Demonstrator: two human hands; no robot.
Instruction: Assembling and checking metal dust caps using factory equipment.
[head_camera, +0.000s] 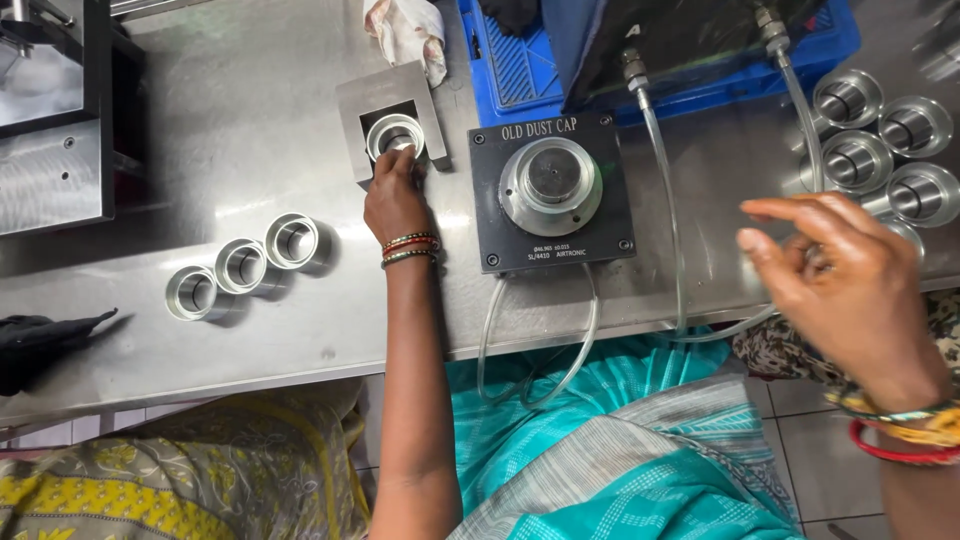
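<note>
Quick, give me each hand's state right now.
Left hand: fingers closed on the metal ring seated in the grey block.
Right hand: open, holding nothing visible.

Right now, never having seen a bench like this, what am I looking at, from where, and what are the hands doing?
One camera on the person's head looks down at a steel table. The left hand touches a metal ring seated in a grey notched block. The right hand hovers open, holding nothing, near a cluster of metal cups. Between them sits a black plate with a round metal fixture and clear hoses. Three more rings stand in a row at left. A blue crate sits behind.
</note>
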